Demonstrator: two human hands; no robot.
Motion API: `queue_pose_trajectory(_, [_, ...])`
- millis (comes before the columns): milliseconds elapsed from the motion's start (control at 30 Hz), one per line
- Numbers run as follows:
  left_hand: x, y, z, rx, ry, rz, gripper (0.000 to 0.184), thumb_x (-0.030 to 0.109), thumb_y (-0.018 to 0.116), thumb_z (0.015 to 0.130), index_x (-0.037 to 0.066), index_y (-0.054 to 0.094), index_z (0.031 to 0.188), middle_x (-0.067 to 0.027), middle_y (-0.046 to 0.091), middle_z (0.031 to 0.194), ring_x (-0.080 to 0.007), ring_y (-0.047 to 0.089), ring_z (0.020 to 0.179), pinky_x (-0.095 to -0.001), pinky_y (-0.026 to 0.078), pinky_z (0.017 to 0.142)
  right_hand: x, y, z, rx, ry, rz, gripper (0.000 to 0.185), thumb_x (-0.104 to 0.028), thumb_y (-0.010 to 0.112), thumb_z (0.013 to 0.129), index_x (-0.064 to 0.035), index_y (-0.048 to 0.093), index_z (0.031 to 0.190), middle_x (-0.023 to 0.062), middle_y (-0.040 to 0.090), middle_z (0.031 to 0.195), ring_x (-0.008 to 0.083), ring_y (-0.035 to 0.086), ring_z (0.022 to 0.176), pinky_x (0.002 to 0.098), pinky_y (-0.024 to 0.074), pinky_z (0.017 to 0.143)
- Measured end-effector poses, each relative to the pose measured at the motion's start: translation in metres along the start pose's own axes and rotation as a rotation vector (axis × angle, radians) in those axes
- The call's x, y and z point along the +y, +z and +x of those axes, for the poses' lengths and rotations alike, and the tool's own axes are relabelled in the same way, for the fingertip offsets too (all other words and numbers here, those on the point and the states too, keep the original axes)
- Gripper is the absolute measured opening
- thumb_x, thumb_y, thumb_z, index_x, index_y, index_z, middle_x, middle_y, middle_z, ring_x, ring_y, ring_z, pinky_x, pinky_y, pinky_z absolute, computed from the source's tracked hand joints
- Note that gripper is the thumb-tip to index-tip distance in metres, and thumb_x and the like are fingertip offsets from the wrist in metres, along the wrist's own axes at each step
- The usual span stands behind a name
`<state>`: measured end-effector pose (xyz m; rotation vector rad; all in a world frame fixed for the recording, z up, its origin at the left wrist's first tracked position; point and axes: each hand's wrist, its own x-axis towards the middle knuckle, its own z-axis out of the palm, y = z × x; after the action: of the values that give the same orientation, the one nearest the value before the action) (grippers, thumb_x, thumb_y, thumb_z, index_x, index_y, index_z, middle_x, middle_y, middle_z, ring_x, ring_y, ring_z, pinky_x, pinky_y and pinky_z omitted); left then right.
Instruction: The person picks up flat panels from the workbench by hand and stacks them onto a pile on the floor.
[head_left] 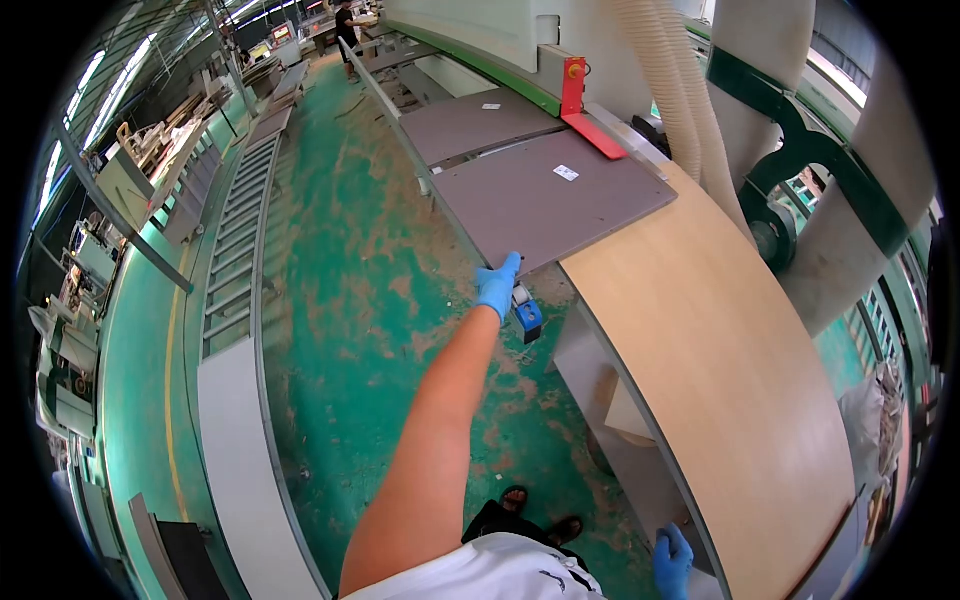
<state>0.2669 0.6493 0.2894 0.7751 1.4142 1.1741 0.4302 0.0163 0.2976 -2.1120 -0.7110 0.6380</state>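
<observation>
My left hand, in a blue glove, reaches far forward and grips the near edge of a grey-brown panel by its corner. The panel lies flat on the machine's outfeed side and carries a small white label. Just below that hand, a blue fitting with a roller is fixed at the table edge. My right hand, also blue-gloved, hangs low beside the edge of the wood-coloured tabletop. Its fingers are curled together, with nothing visible in them.
Behind lies a second grey-brown panel, close to a red guard on the machine. Ribbed hoses rise at right. A roller conveyor runs along the left of the green floor. Another person stands far back.
</observation>
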Motion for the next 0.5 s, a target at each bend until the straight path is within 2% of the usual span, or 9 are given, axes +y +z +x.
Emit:
queue_pose_trajectory(67, [-0.024,-0.001,0.019,-0.135,0.087,-0.056,0.066,0.028,0.079,0.079,-0.005,0.045,0.125,-0.0195,0.059,0.122,-0.0286,0.062,0.104,-0.0411,0.052,0.089,-0.010,0.012,0.011,-0.045,-0.027,0.005,0.029,-0.006,0.055,0.092,0.0091,0.062,0.115,0.0142,0.070,0.097,0.0165,0.066,0.091,0.0292,0.0514,0.082])
queue_pose_trajectory(133, [-0.033,0.002,0.023,-0.110,0.078,-0.113,0.061,0.026,0.077,0.080,-0.004,0.046,0.124,-0.0187,0.059,0.121,-0.0271,0.061,0.102,-0.0400,0.052,0.089,-0.032,0.026,0.023,-0.091,-0.051,0.015,0.029,-0.007,0.055,0.092,0.0084,0.062,0.115,0.0133,0.070,0.097,0.0159,0.065,0.090,0.0287,0.0511,0.082])
queue_pose_trajectory(200, [-0.017,-0.006,-0.005,-0.246,-0.064,-0.192,0.056,0.023,0.076,0.081,-0.003,0.047,0.122,-0.0177,0.059,0.118,-0.0254,0.061,0.099,-0.0381,0.051,0.089,-0.060,0.041,0.036,-0.227,-0.172,-0.114,0.028,-0.007,0.055,0.092,0.0070,0.063,0.115,0.0115,0.070,0.097,0.0152,0.065,0.089,0.0279,0.0503,0.082])
queue_pose_trajectory(233, [-0.007,-0.007,-0.031,-0.200,-0.028,-0.231,0.052,0.021,0.074,0.082,-0.002,0.047,0.120,-0.0165,0.059,0.114,-0.0229,0.061,0.095,-0.0356,0.053,0.079,-0.068,0.049,0.042,-0.234,-0.174,-0.111,0.028,-0.007,0.055,0.092,0.0070,0.063,0.115,0.0115,0.070,0.097,0.0152,0.065,0.089,0.0279,0.0503,0.082])
queue_pose_trajectory(300, [-0.018,-0.010,-0.052,-0.180,0.097,-0.141,0.052,0.021,0.074,0.083,-0.002,0.047,0.121,-0.0163,0.059,0.115,-0.0218,0.061,0.095,-0.0347,0.053,0.074,-0.079,0.073,0.058,-0.284,-0.159,-0.067,0.030,-0.009,0.054,0.093,0.0053,0.065,0.117,0.0207,0.070,0.107,0.0274,0.067,0.105,0.0350,0.0498,0.093])
queue_pose_trajectory(333, [-0.023,-0.012,-0.061,-0.171,0.218,-0.049,0.052,0.021,0.073,0.083,-0.002,0.046,0.122,-0.0161,0.059,0.115,-0.0208,0.061,0.094,-0.0338,0.054,0.069,-0.086,0.084,0.066,-0.292,-0.151,-0.012,0.031,-0.010,0.054,0.093,0.0052,0.063,0.119,0.0197,0.069,0.110,0.0257,0.066,0.105,0.0341,0.0496,0.093])
queue_pose_trajectory(400, [-0.026,-0.019,-0.088,-0.143,0.218,0.014,0.046,0.022,0.073,0.084,-0.002,0.052,0.116,-0.0132,0.063,0.106,-0.0171,0.061,0.085,-0.0317,0.052,0.063,-0.093,0.108,0.081,-0.301,-0.098,0.178,0.032,-0.013,0.054,0.096,0.0038,0.062,0.121,0.0148,0.068,0.112,0.0203,0.065,0.103,0.0312,0.0494,0.092])
queue_pose_trajectory(433, [-0.028,-0.026,-0.096,-0.202,0.131,0.002,0.043,0.023,0.074,0.084,-0.002,0.055,0.113,-0.0111,0.064,0.101,-0.0161,0.061,0.081,-0.0313,0.052,0.063,-0.090,0.121,0.091,-0.302,-0.067,0.318,0.031,-0.015,0.053,0.098,0.0024,0.061,0.123,0.0108,0.068,0.110,0.0167,0.064,0.101,0.0292,0.0495,0.091])
queue_pose_trajectory(500, [-0.036,-0.035,-0.123,-0.310,0.032,0.024,0.040,0.025,0.074,0.084,-0.002,0.059,0.109,-0.0090,0.065,0.096,-0.0150,0.061,0.076,-0.0309,0.051,0.064,-0.110,0.133,0.111,-0.430,0.040,0.566,0.037,-0.022,0.053,0.100,-0.0009,0.055,0.131,0.0137,0.065,0.119,0.0187,0.062,0.109,0.0342,0.0482,0.097])
